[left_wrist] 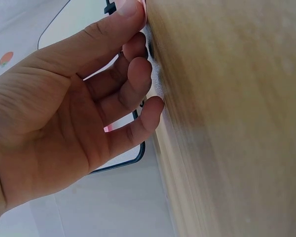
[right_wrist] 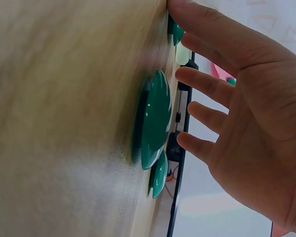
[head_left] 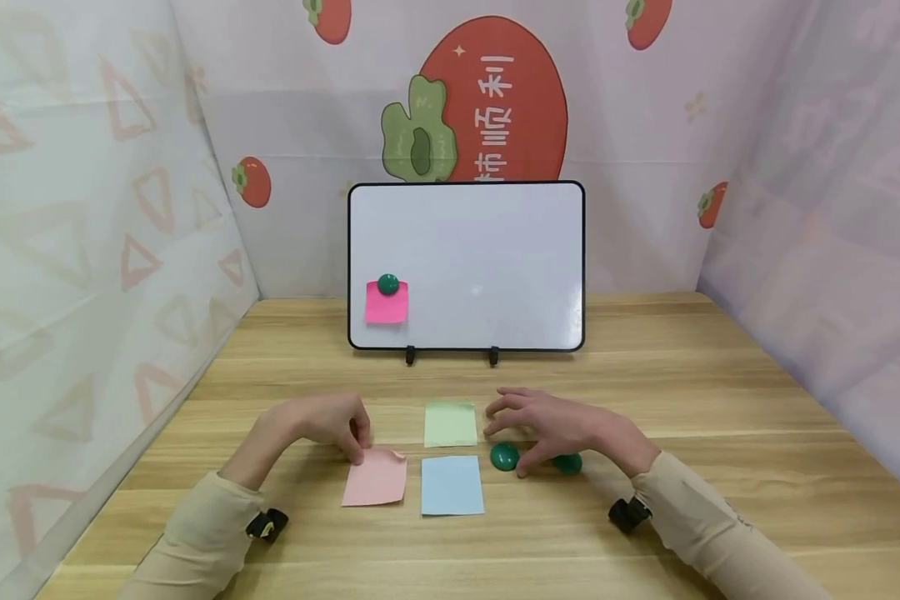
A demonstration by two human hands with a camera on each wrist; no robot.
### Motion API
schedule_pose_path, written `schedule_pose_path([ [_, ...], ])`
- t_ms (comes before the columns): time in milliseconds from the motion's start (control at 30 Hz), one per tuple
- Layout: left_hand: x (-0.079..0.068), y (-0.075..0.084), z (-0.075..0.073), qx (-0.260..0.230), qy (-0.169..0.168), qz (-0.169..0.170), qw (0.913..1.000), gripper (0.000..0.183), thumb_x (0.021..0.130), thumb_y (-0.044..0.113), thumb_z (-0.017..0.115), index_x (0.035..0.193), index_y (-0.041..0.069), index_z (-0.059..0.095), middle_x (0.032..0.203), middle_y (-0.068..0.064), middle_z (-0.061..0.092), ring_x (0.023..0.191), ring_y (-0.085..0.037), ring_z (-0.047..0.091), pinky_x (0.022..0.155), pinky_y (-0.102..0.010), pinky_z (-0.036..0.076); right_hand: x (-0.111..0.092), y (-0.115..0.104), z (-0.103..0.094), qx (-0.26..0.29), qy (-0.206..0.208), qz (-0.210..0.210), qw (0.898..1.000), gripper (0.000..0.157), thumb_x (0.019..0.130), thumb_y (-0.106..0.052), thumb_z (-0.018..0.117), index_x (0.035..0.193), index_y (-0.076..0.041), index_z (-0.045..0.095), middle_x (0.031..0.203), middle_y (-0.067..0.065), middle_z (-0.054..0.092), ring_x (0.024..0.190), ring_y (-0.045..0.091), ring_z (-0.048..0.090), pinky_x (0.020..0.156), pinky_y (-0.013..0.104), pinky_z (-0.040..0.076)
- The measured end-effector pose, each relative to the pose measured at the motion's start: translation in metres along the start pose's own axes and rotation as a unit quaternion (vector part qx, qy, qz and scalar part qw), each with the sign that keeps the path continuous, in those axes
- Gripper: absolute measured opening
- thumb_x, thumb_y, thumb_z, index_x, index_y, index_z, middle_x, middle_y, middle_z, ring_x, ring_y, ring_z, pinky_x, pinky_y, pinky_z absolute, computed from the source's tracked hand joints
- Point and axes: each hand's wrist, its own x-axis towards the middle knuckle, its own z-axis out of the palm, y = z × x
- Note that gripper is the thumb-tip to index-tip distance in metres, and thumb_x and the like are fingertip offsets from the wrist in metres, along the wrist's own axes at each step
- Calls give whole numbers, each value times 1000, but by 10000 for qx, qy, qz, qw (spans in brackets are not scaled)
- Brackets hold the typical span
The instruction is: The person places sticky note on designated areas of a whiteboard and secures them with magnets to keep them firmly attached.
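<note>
My left hand [head_left: 328, 421] has its thumb and index finger at the upper left corner of a light pink sticky note [head_left: 378, 482], pinching it. That note lies on the table, its top edge slightly curled; in the left wrist view only a sliver shows by the thumb. With fingers spread, my right hand [head_left: 558, 425] hovers over green round magnets, its thumb tip right beside one magnet [head_left: 505, 456]. Another magnet [head_left: 567, 464] is partly under the palm. The right wrist view shows a large magnet [right_wrist: 157, 121] near the camera and a further magnet [right_wrist: 159, 175] behind it.
A green sticky note [head_left: 450, 425] and a blue sticky note [head_left: 452, 486] lie between the hands. Behind them a whiteboard [head_left: 480, 250] stands on small black feet, bearing a bright pink note [head_left: 386, 308] under a green magnet [head_left: 388, 284]. Printed cloth walls enclose the table.
</note>
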Motion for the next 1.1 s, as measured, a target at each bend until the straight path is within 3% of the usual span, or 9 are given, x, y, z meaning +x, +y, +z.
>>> schedule_pose_path([
  [200,1,-3,-2,18,-27,198,9998,14,78,11,82,72,13,70,68,10,59,66,-6,49,62,-22,42,-1,1,-1,102,-25,-38,9999,51,84,-43,78,130,-25,64,147,7,50,146,42,30,113,60,32],
  [533,-1,0,-4,-64,-64,116,9999,13,79,10,81,72,12,69,67,9,57,65,-6,48,61,-21,40,-1,1,-2,345,61,-29,9994,40,85,-38,78,122,-25,71,144,5,53,147,41,28,114,59,30],
  [767,-1,1,-3,-58,-72,120,9999,14,80,9,80,71,12,69,65,10,55,64,-5,46,59,-21,39,1,1,0,-1,25,-293,9996,36,87,-35,76,122,-23,72,140,0,57,146,36,33,115,56,32],
  [1100,1,-2,-2,-49,-83,331,9994,11,84,13,78,75,13,72,70,10,60,67,-4,49,63,-21,42,2,-2,0,-48,-21,-395,9992,34,88,-28,75,121,-21,71,138,-2,59,145,33,35,114,53,34],
])
